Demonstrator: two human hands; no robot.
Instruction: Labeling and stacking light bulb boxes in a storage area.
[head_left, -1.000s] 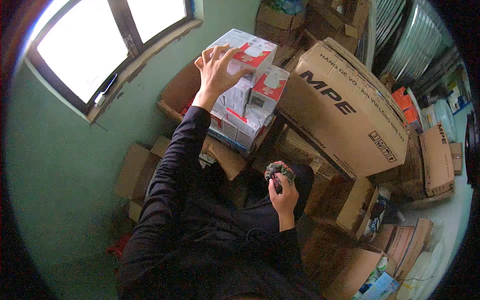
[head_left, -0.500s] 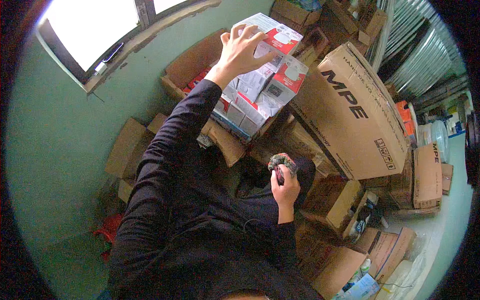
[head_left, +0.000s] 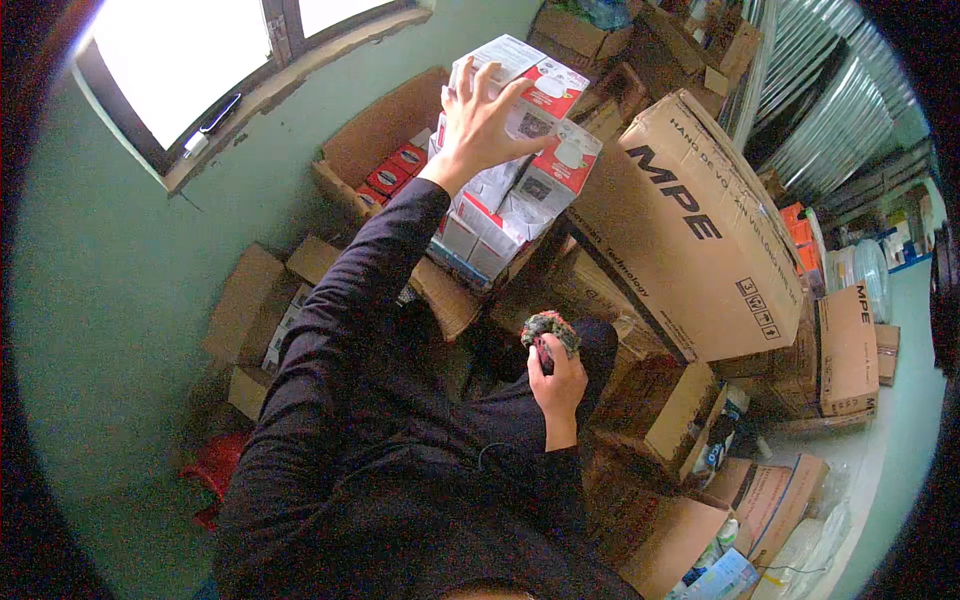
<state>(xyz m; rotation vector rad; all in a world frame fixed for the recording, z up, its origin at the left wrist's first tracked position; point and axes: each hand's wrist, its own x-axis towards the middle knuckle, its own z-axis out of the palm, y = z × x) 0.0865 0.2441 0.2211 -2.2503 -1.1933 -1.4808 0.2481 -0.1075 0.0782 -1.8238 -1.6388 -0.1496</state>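
Observation:
My left hand point(head_left: 484, 128) reaches up with its fingers spread over the near side and top of a white and red box point(head_left: 552, 86). Its fingertips rest on that box, and the thumb points toward the printed box point(head_left: 571, 160) just below. These boxes top a stack of similar white, grey and red boxes point(head_left: 490, 240) in an open brown carton point(head_left: 345, 150). Lower down, my right hand point(head_left: 560, 385) is closed around a bunched grey, black and reddish cloth point(head_left: 550, 330), held over my leg. Part of the cloth is hidden by the fingers.
Smaller red boxes point(head_left: 390, 178) lie in the same carton, by the wall. A large tilted brown carton point(head_left: 710, 240) stands to the right. Open cartons point(head_left: 680, 420) crowd the lower right. Another carton point(head_left: 245, 310) is at the left, below the window point(head_left: 180, 60). Clear ribbed tubing point(head_left: 840, 100) hangs at the upper right.
My left hand has shifted slightly right and down across the box, and more of the red boxes shows. The right hand keeps the cloth; the whole view has shifted slightly.

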